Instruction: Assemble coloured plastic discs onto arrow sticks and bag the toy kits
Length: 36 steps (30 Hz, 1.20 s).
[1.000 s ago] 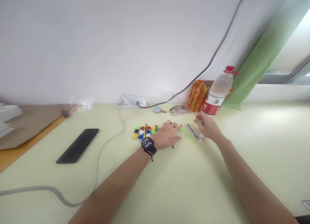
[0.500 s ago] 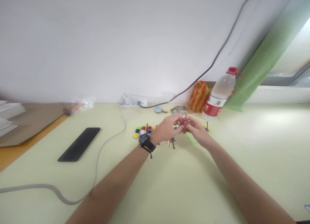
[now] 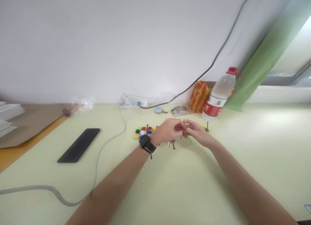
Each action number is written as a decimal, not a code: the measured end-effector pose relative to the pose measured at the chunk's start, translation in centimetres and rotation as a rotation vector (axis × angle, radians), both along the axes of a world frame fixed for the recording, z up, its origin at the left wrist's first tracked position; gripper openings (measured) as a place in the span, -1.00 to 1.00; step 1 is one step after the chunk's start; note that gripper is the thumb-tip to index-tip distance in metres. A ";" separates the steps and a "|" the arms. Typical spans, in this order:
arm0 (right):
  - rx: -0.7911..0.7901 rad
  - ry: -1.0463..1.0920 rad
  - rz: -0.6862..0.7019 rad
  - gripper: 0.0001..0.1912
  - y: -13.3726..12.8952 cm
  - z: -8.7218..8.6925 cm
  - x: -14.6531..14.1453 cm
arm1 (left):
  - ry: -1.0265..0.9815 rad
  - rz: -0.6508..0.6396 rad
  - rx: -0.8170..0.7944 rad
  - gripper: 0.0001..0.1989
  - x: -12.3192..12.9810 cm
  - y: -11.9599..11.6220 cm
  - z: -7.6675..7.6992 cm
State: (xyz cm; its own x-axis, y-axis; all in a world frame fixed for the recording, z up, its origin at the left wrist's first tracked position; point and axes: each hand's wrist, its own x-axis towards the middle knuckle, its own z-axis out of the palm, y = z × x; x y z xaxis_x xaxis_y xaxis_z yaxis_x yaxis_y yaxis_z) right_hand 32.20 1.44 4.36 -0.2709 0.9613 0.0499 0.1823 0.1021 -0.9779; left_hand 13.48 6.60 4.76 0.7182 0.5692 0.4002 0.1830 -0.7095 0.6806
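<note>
My left hand (image 3: 168, 129), with a black watch (image 3: 145, 141) on its wrist, pinches a small red plastic piece (image 3: 181, 128). Fingertips of my right hand (image 3: 198, 133) meet it from the other side, closed on a thin red plastic stick (image 3: 184, 121) whose ends show above and below the fingers. Whether stick and piece are joined is hidden. Several coloured plastic discs (image 3: 143, 132) lie left of my left hand. Below the hands are a black stick (image 3: 173, 145), a yellow stick (image 3: 170, 145) and a green stick (image 3: 190, 140).
A large water bottle (image 3: 218, 97) stands at the back right by a red-and-yellow striped bag (image 3: 199, 97). A black flat slab (image 3: 79, 145) and a grey cable (image 3: 99, 157) lie on the left. A power strip (image 3: 132, 101) is by the wall. Another black stick (image 3: 207, 126) lies right of my right hand.
Both hands have lowered slightly. My fingers have shifted round the red parts, and the stick now shows both above and below the fingertips.
</note>
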 end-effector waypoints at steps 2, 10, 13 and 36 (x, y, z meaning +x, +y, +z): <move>0.006 -0.044 -0.017 -0.87 0.1 -0.2 0.0 | 0.005 -0.007 -0.015 -0.92 0.0 0.0 0.0; 0.261 -0.513 -0.363 -0.65 2.1 -3.0 2.3 | 0.199 -0.008 0.111 -0.95 0.7 -0.8 -1.0; 0.336 -0.753 -0.431 -0.67 2.6 -3.4 3.7 | 0.331 -0.015 0.205 -0.89 0.7 -0.6 -1.6; -0.097 -1.248 -0.672 -0.75 3.0 -4.1 10.1 | 0.450 0.211 0.441 -0.76 -0.1 1.0 -2.5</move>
State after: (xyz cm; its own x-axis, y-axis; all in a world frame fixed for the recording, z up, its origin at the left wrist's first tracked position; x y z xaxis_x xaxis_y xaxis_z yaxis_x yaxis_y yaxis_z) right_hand 42.30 4.49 0.31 0.4150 0.9085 0.0492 0.9035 -0.4052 -0.1394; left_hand 13.36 7.60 2.24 0.7608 0.5674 0.3150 0.5469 -0.8218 0.1595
